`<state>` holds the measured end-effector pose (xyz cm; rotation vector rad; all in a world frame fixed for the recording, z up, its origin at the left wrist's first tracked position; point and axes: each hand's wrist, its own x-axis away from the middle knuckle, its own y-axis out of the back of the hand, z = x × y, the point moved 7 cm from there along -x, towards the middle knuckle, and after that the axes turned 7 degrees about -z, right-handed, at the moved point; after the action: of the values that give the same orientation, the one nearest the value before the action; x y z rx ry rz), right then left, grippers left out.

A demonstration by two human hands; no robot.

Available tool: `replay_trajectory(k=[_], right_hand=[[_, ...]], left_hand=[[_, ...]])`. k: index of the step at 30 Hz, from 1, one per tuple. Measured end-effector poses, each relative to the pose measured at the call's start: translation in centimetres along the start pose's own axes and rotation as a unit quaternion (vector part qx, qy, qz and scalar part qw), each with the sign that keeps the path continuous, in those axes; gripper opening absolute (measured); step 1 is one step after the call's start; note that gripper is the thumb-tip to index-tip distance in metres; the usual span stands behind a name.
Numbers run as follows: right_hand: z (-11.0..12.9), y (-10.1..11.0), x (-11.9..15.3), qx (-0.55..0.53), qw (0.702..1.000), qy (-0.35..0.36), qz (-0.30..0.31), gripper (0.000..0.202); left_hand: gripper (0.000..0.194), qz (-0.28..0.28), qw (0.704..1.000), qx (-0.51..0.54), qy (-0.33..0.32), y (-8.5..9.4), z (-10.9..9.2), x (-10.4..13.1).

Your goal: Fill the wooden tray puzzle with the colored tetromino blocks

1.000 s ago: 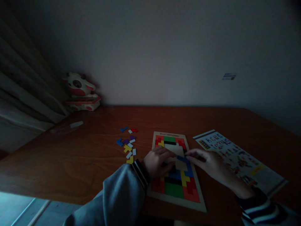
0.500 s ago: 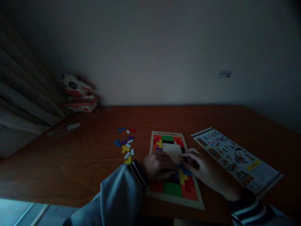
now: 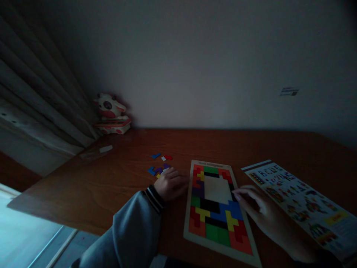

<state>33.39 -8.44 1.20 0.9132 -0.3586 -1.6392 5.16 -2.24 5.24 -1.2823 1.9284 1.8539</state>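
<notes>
Puzzle board (image 3: 217, 246), one: flat on the surface, upright to the viewer, rimmed in pale wood. Fitted pieces (image 3: 218, 235) in green, red, orange, yellow, blue, black and purple ring a bare pale gap (image 3: 216, 189) at the middle.

Step in hand, as judged: filling the board, well along, the middle yet to do. The next move appears to call for a loose piece matched in shape to the gap, turned flat and pressed level with its neighbours.

Left hand (image 3: 173, 185): palm down beside the board, over the near part of the loose pieces (image 3: 151, 171). Grip: fingers bent; whether they hold a piece, cannot tell.

Right hand (image 3: 258, 208): at the board's right edge, thumb and forefinger nearly together, narrow, near a black piece; anything between them, cannot tell.

Loose pieces: blue, red, white, purple and yellow visible, left of the board, some hidden by the hand.

Printed sheet (image 3: 295, 201), one: right of the board, slanted.

Surface (image 3: 111, 190): reddish-brown wood; pale strip (image 3: 106, 149) at far left.

Room, dim: cow figure (image 3: 111, 115) at the back left, curtain (image 3: 36, 93), plain wall (image 3: 195, 67) with a small label (image 3: 289, 91).
</notes>
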Motion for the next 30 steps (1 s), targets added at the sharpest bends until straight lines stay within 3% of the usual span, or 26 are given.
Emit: replay_trajectory(k=[4, 6, 10, 13, 16, 19, 24, 30], right_hand=[[-1.3, -0.1, -0.3, -0.004, 0.999, -0.037, 0.018, 0.033], [-1.6, -0.4, -0.9, -0.023, 0.996, -0.075, 0.046, 0.037], [1.4, -1.4, -3.0, -0.008, 0.994, -0.079, 0.073, 0.037], [6.5, -4.0, -4.6, -0.012, 0.996, -0.017, 0.092, 0.031], [11.7, -8.0, -5.4, -0.035, 0.988, 0.068, 0.135, 0.024], [15.0, -11.7, -5.6, -0.032, 0.982, 0.114, 0.148, 0.023], [17.3, -16.0, -6.3, 0.003, 0.974, 0.155, 0.168, 0.038], [16.6, -19.5, -10.8, 0.137, 0.959, 0.184, 0.164, 0.048]], left_hand=[[0.029, 0.000, 0.992, -0.098, 0.080, 3.6, 5.7, 3.5], [0.032, 0.025, 0.985, -0.123, 0.119, 4.8, 8.4, 5.1], [0.036, 0.063, 0.975, -0.140, 0.159, 6.3, 11.8, 7.2], [0.040, 0.067, 0.974, -0.140, 0.165, 6.4, 13.0, 7.2], [0.048, 0.067, 0.972, -0.140, 0.177, 5.9, 14.2, 6.7], [0.048, 0.082, 0.970, -0.124, 0.195, 5.0, 15.4, 6.5], [0.032, 0.045, 0.985, -0.079, 0.149, 4.9, 15.3, 6.8], [0.031, 0.041, 0.987, -0.077, 0.132, 5.4, 13.9, 7.3]])
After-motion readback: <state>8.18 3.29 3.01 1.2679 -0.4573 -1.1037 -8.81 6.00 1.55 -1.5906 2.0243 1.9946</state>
